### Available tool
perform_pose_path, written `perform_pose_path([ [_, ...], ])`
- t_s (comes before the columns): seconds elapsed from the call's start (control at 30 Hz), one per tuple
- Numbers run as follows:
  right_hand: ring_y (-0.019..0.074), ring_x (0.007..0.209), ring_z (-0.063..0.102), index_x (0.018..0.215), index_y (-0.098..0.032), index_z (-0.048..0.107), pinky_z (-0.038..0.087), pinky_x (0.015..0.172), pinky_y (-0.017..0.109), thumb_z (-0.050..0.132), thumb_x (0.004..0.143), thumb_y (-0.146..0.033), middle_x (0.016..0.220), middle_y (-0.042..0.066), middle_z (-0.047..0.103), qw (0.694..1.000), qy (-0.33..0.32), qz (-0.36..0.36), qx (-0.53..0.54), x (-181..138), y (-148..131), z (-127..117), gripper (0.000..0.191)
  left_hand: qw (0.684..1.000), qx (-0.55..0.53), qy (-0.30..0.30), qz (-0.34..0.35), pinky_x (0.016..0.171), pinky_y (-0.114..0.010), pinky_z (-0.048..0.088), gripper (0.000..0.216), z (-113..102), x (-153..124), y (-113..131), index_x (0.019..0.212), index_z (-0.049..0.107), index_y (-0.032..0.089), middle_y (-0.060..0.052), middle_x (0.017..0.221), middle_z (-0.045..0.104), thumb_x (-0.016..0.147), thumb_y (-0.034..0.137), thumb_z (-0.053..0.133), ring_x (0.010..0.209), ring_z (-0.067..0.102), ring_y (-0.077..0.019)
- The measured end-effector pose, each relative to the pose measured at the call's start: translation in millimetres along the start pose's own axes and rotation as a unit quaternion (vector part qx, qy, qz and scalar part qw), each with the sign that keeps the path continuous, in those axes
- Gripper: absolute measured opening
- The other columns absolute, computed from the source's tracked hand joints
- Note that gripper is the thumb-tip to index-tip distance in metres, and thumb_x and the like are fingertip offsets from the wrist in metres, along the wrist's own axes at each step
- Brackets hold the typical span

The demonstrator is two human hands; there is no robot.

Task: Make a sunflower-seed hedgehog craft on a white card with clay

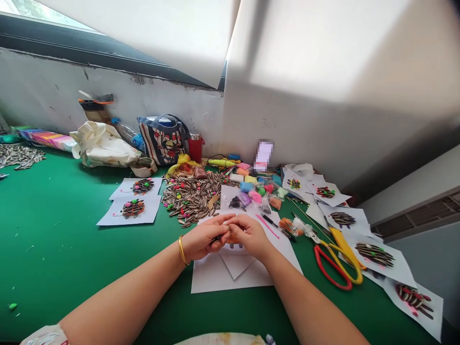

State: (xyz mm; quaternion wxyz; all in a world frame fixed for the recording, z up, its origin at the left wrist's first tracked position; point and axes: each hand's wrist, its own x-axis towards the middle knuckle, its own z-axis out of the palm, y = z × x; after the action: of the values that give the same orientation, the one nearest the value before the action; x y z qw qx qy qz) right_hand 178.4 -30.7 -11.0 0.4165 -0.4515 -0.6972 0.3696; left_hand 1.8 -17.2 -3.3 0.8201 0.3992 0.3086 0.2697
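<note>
My left hand (pixel 204 235), with a gold bangle at the wrist, is closed around a few dark sunflower seeds (pixel 217 238). My right hand (pixel 252 235) meets it at the fingertips, its thumb and fingers pinched together; what they hold is hidden. Under the hands, orange clay (pixel 235 235) with dark seeds at its lower edge shows partly on a small white card (pixel 235 268). That card lies on larger white paper (pixel 208 280). Just beyond the hands spreads a heap of striped sunflower seeds (pixel 194 196) dotted with coloured bits.
Scissors with red and yellow handles (pixel 336 263) lie right, beside a black pen (pixel 269 220). Coloured clay packets (pixel 255 196) sit behind. Seed-and-clay pictures on cards (pixel 132 215) lie left, more cards (pixel 375 254) right. Bags (pixel 163 141) and a red bottle (pixel 195 147) line the wall.
</note>
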Motion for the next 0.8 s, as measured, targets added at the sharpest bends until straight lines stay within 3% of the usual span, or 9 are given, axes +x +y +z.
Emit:
perform_pose_path([
  [0.13,0.0164,0.083,0.063,0.088,-0.02,0.07,0.051,0.074,0.03,0.054,0.088,-0.025,0.086,0.004,0.066,0.999,0.001,-0.023,-0.028,-1,-1,-1,0.017,1.0,-0.009,0.0,0.002,0.037,-0.013,0.015,0.059,-1,1,-1,0.14,0.041,0.021,0.006,0.059,0.051,0.085,0.028,0.06,0.037,0.034,-0.0027],
  [0.27,0.0169,0.082,0.06,0.084,-0.021,0.068,0.047,0.078,0.032,0.056,0.087,-0.022,0.079,0.003,0.066,0.993,0.029,-0.09,-0.076,-2,0,-1,0.012,1.0,-0.015,-0.005,0.007,0.037,-0.013,0.016,0.05,0,0,-1,0.133,0.047,0.02,0.005,0.057,0.051,0.087,0.034,0.059,0.036,0.033,-0.003],
  [0.47,0.014,0.069,0.052,0.072,-0.02,0.06,0.042,0.067,0.027,0.055,0.084,-0.019,0.071,0.0,0.058,0.988,0.093,-0.092,-0.086,-4,-5,-6,0.013,0.998,-0.056,0.022,0.028,0.036,-0.012,0.016,0.016,-1,1,1,0.097,0.053,0.02,0.005,0.061,0.05,0.087,0.032,0.059,0.037,0.033,-0.0024],
  [0.53,0.0131,0.068,0.052,0.072,-0.019,0.06,0.041,0.064,0.026,0.055,0.084,-0.018,0.072,0.0,0.058,0.995,0.042,-0.069,-0.06,-5,-9,-10,0.013,0.995,-0.087,0.034,0.036,0.036,-0.011,0.015,0.017,-3,1,3,0.085,0.049,0.019,0.005,0.062,0.048,0.086,0.031,0.06,0.039,0.034,-0.002],
  [0.67,0.0132,0.07,0.054,0.069,-0.02,0.063,0.042,0.066,0.025,0.061,0.085,-0.024,0.071,0.0,0.061,0.981,-0.176,-0.06,-0.049,-8,-13,-13,0.017,0.99,-0.126,0.055,0.033,0.035,-0.01,0.015,0.019,-7,3,5,0.084,0.051,0.016,0.005,0.066,0.045,0.086,0.031,0.062,0.042,0.033,-0.0005],
  [0.73,0.0131,0.07,0.053,0.065,-0.019,0.063,0.043,0.069,0.026,0.064,0.085,-0.028,0.067,-0.001,0.06,0.97,-0.221,-0.073,-0.067,-9,-13,-13,0.021,0.989,-0.129,0.072,0.022,0.035,-0.009,0.015,0.02,-7,4,5,0.086,0.053,0.015,0.005,0.068,0.045,0.087,0.033,0.061,0.042,0.032,0.0001],
  [0.8,0.013,0.069,0.054,0.065,-0.02,0.063,0.043,0.07,0.026,0.066,0.083,-0.028,0.067,-0.001,0.06,0.969,-0.226,-0.072,-0.076,-9,-14,-13,0.021,0.988,-0.128,0.082,0.009,0.034,-0.009,0.015,0.02,-6,4,5,0.086,0.055,0.014,0.004,0.069,0.045,0.087,0.033,0.06,0.042,0.033,0.0002],
])
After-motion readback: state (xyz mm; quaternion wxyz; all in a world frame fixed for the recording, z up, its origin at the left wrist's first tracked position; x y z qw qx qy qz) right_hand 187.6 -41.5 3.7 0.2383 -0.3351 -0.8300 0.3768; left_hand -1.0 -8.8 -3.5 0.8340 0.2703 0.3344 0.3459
